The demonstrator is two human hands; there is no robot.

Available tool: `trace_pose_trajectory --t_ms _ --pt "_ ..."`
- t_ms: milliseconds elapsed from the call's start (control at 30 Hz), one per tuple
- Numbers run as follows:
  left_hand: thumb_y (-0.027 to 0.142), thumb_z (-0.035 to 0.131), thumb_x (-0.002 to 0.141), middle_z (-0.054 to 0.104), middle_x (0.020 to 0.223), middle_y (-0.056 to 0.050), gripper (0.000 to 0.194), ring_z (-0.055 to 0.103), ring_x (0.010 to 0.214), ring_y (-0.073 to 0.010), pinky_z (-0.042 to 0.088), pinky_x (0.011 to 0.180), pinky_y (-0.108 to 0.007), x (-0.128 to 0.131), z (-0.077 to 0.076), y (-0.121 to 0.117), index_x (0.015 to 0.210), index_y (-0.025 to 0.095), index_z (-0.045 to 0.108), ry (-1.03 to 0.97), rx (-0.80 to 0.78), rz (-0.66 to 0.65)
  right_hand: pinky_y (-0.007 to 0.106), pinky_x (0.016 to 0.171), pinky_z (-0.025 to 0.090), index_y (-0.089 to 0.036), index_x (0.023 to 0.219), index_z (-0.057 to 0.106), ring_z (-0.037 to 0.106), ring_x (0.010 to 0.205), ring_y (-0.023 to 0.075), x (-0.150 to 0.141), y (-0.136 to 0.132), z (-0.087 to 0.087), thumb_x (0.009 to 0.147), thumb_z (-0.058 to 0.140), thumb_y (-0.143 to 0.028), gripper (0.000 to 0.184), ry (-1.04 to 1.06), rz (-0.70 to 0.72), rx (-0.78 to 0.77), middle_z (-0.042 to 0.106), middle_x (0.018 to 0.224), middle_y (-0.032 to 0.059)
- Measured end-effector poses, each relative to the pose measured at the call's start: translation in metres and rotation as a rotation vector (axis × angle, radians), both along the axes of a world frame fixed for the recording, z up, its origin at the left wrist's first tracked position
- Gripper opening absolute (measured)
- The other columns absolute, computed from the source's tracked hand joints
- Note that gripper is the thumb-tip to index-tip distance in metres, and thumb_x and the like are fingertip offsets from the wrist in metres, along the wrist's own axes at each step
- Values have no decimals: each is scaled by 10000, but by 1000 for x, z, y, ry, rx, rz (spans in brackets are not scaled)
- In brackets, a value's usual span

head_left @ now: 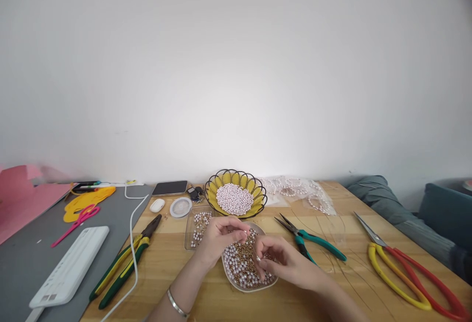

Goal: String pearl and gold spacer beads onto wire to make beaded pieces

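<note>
Above a white dish (249, 290) of mixed pearl-white and gold beads (239, 263), my two hands work close together. My left hand (223, 236), with a silver bangle on its wrist, has thumb and forefinger pinched on something tiny, perhaps a thread end. My right hand (278, 260) is closed too, with a small white bead (258, 259) at its fingertips. A faint thin strand seems to run between the hands. Behind my left hand stands a clear tray (189, 228) of similar beads. A yellow basket (261, 204) with black wire loops holds pale pink beads (235, 199).
Right of the dish lie teal pliers (306, 238), loose thin strands and red-yellow scissors (387, 263). Bagged bead strings (295, 189) lie behind. Left are green-yellow pliers (129, 263), a white cable (133, 243), a power strip (72, 265), pink scissors (77, 221), a spool (180, 207) and a phone (169, 188).
</note>
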State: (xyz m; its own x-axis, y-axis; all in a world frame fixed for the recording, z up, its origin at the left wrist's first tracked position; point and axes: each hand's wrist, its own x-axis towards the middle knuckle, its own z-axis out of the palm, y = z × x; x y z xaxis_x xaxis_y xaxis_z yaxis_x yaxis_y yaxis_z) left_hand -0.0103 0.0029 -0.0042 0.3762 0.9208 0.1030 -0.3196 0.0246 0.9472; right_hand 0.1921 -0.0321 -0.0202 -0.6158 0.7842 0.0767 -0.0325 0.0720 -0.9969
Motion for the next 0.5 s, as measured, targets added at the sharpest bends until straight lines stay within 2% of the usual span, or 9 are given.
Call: trace_pose_trajectory --t_ms 233,500 --pt "387 958 616 757 746 -62 285 642 619 -129 538 625 -242 0 3 -2 746 163 838 -11 -4 -61 274 638 466 -213 811 544 606 601 131 2 1 -3 903 695 -403 260 10 67 -55 650 654 -26" --pt "399 973 570 760 726 -72 321 667 660 -170 545 638 -264 0 5 -3 710 155 817 13 -9 -61 293 657 491 -219 809 553 607 603 138 3 1 -2 904 692 -414 258 48 95 -42 641 641 -33"
